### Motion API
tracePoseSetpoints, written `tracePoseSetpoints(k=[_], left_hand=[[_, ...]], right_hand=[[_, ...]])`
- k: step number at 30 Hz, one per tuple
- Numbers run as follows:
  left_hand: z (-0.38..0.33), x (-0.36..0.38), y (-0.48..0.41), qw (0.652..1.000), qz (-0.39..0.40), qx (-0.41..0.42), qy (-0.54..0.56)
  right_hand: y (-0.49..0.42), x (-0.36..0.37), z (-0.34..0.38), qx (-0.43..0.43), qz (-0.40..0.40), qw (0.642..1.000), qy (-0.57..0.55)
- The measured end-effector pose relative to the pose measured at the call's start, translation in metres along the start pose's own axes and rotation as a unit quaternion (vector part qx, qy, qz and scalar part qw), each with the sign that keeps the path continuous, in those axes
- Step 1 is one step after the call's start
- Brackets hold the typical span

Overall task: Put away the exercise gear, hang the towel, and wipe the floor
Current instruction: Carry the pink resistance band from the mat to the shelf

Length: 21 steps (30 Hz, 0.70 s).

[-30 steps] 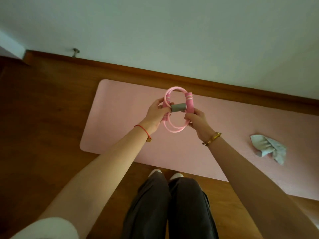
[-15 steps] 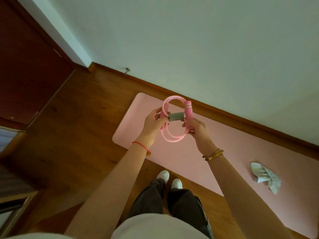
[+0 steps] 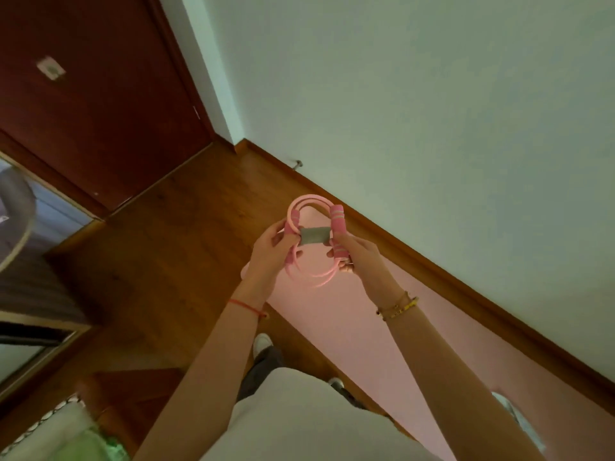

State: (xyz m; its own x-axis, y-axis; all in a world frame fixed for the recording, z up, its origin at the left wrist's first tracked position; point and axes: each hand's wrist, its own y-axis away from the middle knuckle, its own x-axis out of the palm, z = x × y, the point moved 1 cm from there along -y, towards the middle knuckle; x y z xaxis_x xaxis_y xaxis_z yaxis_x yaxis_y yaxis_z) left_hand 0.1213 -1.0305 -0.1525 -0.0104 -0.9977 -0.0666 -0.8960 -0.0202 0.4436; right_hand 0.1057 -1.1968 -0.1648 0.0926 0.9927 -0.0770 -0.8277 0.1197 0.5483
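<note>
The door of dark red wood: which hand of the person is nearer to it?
Left. The left hand, gripping the coiled pink jump rope, is on the side toward the door. The right hand holds the rope's other side, farther from the door, over the pink mat.

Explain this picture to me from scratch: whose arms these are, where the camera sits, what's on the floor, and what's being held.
There is no machine here. A person wears a wide-angle camera on the head, looking forward and down, so both arms reach into view from below.

The left hand and right hand together hold a coiled pink jump rope, bundled by a grey strap around its middle. Each hand's grip is closed on one of the rope's handles.

Below lies a wooden floor with a pink exercise mat along the white wall. A pale cloth, probably the towel, lies on the mat at lower right.
</note>
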Motion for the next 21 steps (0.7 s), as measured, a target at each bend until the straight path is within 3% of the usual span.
tracePoseSetpoints(k=[9, 21], left_hand=[[-0.043, -0.123, -0.020, 0.987, -0.144, 0.000, 0.074], [-0.075, -0.367, -0.081, 0.959, -0.231, 0.035, 0.161]], right_hand=[[-0.024, 0.122, 0.071, -0.042, 0.083, 0.994, 0.053], [-0.061, 0.368, 0.155, -0.099, 0.206, 0.969, 0.089]])
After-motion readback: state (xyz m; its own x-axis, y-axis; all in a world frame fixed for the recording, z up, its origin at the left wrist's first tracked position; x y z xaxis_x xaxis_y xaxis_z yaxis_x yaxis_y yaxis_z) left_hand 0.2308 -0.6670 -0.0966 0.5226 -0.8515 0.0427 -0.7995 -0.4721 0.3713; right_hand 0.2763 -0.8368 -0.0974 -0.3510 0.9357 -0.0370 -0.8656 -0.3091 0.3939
